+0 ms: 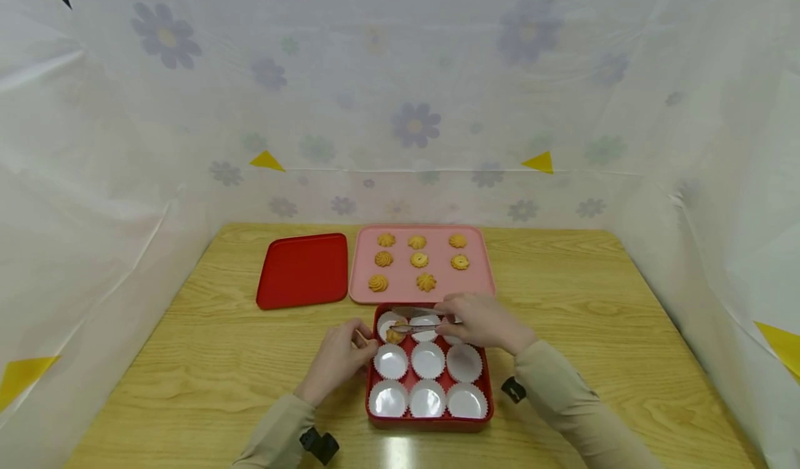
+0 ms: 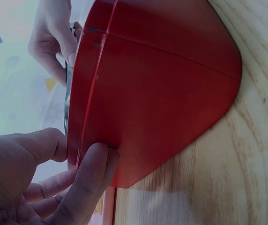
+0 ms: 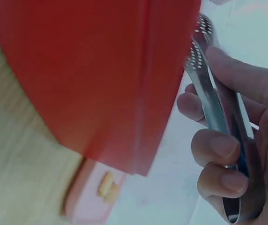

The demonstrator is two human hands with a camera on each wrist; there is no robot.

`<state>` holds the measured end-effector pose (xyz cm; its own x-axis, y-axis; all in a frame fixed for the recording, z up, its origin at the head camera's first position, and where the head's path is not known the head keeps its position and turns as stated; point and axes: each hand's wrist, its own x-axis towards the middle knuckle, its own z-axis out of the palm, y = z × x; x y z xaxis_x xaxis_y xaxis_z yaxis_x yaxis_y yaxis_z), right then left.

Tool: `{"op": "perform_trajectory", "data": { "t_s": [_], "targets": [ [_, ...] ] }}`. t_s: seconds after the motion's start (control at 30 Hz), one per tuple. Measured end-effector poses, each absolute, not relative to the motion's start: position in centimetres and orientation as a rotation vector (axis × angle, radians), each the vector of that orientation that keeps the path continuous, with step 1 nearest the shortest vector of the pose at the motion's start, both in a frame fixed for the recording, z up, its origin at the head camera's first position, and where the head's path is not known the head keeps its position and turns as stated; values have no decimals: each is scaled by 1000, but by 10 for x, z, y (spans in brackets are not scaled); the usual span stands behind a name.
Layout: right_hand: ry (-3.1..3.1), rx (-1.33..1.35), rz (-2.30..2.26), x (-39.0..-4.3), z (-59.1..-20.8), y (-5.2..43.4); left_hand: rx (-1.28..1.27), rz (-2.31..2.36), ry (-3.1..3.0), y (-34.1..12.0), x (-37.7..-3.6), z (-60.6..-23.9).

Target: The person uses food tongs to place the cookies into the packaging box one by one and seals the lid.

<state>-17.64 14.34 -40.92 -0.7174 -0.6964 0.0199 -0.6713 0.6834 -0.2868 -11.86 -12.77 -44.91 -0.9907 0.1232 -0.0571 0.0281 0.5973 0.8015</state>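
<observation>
Pale flower-printed sheeting is hung around a light wood-grain bench (image 1: 187, 358). Near its front edge a square glossy red plastic box (image 1: 429, 420) is set, filled with fluted white paper cups (image 1: 428, 359) in rows of three. Slim polished steel tongs (image 1: 420, 327) are held by the right hand (image 1: 484, 322), fingers curled round the perforated arms; their long axis lies almost level across the box's far row, tips pointing left and pressed together on a ridged golden swirl cookie (image 1: 395, 333) over the far-left cup. The box's left wall is pinched by the left hand (image 1: 337, 359). Behind lie a matte pink rectangular tray (image 1: 484, 274) carrying eight more cookies and a flat red lid (image 1: 303, 271).
</observation>
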Motion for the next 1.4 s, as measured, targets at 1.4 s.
{"op": "perform_trajectory", "data": {
  "t_s": [1.4],
  "targets": [
    [2838,-1003,-632,-184,-416,162,134,1390,2661,-128,-118,-449]
  ]
}}
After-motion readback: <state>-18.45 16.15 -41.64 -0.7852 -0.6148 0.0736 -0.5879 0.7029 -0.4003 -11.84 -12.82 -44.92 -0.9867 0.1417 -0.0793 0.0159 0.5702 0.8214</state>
